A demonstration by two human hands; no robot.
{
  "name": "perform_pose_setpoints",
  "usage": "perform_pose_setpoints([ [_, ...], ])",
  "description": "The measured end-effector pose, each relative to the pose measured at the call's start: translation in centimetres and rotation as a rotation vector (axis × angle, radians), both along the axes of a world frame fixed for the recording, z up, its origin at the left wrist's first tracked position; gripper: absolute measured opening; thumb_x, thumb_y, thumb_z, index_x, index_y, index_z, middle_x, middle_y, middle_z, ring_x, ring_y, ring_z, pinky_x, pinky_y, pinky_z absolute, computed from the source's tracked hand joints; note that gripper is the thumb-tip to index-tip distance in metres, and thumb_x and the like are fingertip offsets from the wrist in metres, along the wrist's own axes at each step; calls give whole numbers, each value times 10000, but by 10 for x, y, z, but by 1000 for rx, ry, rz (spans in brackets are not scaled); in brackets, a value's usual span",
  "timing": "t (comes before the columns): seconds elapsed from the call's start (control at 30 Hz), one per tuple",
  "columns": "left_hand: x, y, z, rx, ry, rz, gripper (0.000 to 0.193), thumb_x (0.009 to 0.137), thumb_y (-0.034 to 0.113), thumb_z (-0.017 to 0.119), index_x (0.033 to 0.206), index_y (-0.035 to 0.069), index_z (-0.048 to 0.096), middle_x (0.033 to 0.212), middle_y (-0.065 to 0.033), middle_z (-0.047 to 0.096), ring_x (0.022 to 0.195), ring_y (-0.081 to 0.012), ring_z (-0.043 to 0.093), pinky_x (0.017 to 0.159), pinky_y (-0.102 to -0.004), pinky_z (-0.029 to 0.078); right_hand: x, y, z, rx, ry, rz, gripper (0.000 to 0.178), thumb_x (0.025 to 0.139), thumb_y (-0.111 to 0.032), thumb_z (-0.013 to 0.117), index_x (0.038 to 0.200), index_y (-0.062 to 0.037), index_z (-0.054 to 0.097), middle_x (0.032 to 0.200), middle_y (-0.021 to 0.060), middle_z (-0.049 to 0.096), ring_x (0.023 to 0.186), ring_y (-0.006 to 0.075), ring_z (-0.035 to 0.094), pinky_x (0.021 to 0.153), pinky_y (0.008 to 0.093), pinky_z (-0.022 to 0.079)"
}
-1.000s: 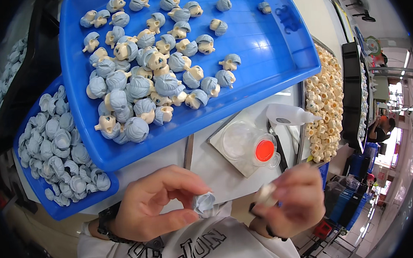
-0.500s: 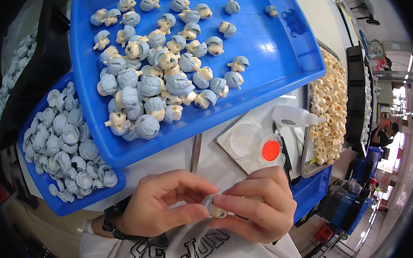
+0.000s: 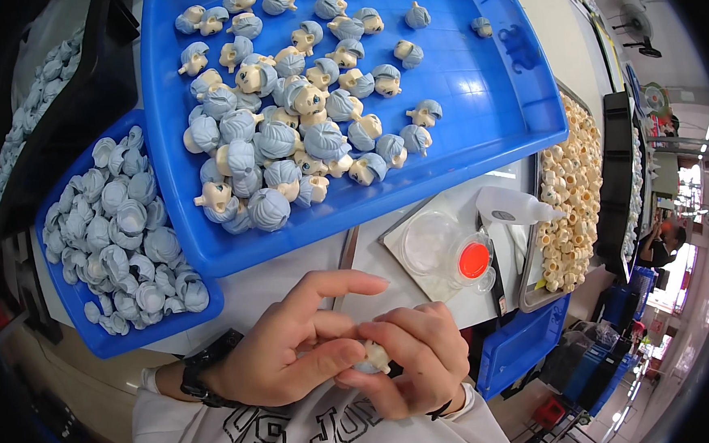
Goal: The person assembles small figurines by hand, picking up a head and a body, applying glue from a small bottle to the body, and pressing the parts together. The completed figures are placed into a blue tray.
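Close in front of my body, both hands meet around a small doll head with a cream face part and pale blue hair. My right hand grips it between thumb and fingers. On the other side, the thumb of my left hand presses at the head, its index finger stretched out above. Fingers cover much of the head. Beyond my hands, a large blue tray holds many similar blue-haired doll heads, heaped toward its left.
At left, a blue bin holds pale blue hair pieces. A metal tray of cream head parts lies at right. Between them are a white squeeze bottle, a clear round dish, a red disc and a thin metal strip.
The doll head has been turned in my fingers, its painted face no longer showing. My left index finger has lifted off and straightened. The view has shifted slightly.
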State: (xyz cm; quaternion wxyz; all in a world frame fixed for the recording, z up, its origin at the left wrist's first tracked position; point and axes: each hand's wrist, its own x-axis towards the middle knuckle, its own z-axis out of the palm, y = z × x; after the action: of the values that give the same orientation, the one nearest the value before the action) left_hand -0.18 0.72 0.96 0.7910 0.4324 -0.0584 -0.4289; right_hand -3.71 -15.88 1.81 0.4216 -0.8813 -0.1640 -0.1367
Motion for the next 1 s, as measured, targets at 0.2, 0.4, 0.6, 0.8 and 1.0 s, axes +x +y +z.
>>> perform_pose_setpoints([
  [0.2, -1, 1, -3, 22, -39, -68, 566, 907, 260, 499, 1272, -70, 218, 945, -130, 597, 735, -65, 547, 644, -163, 415, -1, -2, -5, 79, 7, 16, 364, 621, -268, 753, 832, 2, 630, 682, 41, 562, 507, 146, 455, 454, 258, 307],
  [0.4, 3, -1, -6, 8, -51, -121, 517, 898, 306, 510, 1211, -75, 356, 879, -96, 602, 743, -76, 544, 654, -186, 418, -7, -5, -14, 104, -6, -1, 416, 619, -370, 775, 778, -27, 602, 644, 39, 559, 485, 149, 463, 432, 243, 334],
  [0.6, 4, -1, -8, -10, -136, -95, 434, 831, 171, 605, 1194, 12, 426, 732, -12, 537, 659, -57, 536, 624, -182, 413, -5, -9, -8, 49, 21, -1, 472, 589, -438, 777, 774, -41, 599, 627, 34, 557, 488, 150, 482, 418, 228, 362],
  [0.8, 1, -3, -7, -53, -68, 21, 546, 838, 147, 596, 1287, 29, 308, 941, -107, 587, 702, -122, 593, 598, -203, 461, -14, -9, -5, 125, 30, -53, 590, 612, -401, 767, 1009, 4, 603, 836, 85, 588, 634, 181, 547, 501, 258, 435],
  [1.0, 14, 4, 15, -409, 48, 298, 813, 890, 433, 447, 1389, 92, -98, 1393, -252, 200, 1108, -393, 481, 727, -379, 518, -37, -17, -23, 288, 15, -45, 528, 774, -381, 661, 1055, 48, 539, 891, 145, 527, 627, 180, 561, 501, 234, 443],
])
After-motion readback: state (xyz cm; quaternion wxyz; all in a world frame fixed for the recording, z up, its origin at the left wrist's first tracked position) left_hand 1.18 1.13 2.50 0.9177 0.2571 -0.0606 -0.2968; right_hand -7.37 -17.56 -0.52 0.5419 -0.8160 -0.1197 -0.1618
